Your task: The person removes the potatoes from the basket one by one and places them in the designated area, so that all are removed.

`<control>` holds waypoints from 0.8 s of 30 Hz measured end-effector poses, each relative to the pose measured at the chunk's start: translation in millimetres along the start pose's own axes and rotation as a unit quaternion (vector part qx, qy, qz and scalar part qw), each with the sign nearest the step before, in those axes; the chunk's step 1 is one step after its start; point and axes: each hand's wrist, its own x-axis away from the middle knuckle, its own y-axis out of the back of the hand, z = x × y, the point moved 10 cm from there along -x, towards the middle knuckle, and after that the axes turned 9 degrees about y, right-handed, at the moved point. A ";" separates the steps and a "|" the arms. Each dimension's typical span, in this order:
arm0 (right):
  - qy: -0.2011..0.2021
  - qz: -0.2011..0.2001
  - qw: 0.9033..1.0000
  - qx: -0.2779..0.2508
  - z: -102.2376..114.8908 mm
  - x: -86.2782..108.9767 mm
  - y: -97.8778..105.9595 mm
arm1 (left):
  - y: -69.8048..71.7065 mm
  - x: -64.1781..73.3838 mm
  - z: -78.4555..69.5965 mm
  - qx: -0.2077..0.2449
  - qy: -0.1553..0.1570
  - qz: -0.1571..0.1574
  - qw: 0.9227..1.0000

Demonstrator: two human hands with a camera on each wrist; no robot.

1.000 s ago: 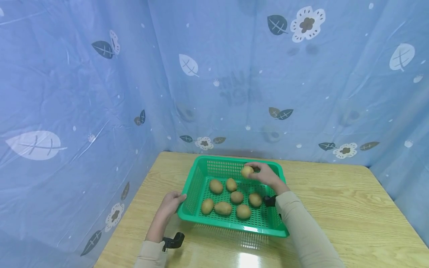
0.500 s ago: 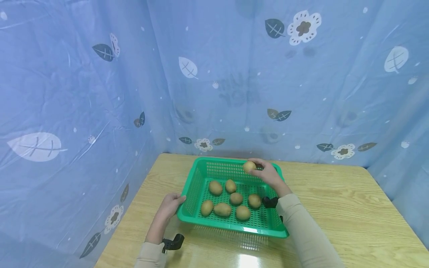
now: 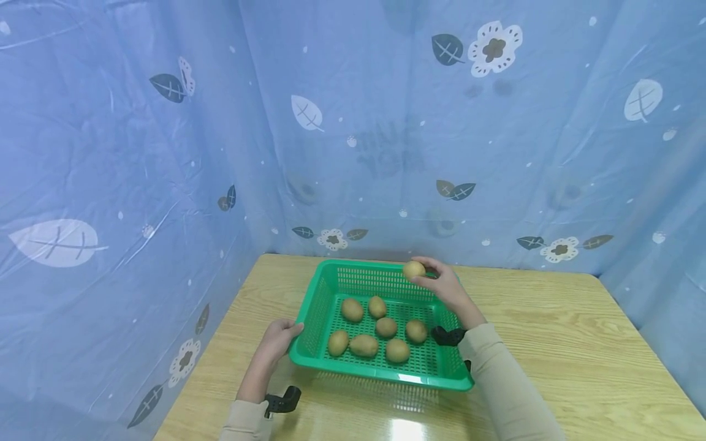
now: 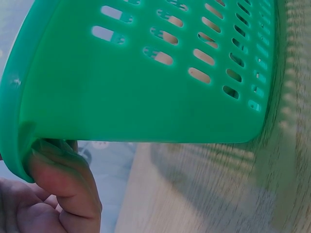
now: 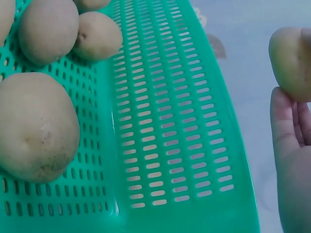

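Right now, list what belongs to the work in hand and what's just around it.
In the work:
green basket, rim gripped by left hand
potato in right hand
seven potatoes inside the basket

Just around:
blue patterned curtain
wooden table
black wrist devices

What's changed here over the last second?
The right hand, holding a potato, has moved up and slightly right in the head view, toward the far rim of the green basket. The left hand keeps hold of its left side; the seven potatoes inside stay put.
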 end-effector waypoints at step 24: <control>0.026 -0.040 0.999 0.010 27.1 28.4 52.9 | 2.5 2.0 -1.8 -0.006 0.008 0.004 1.000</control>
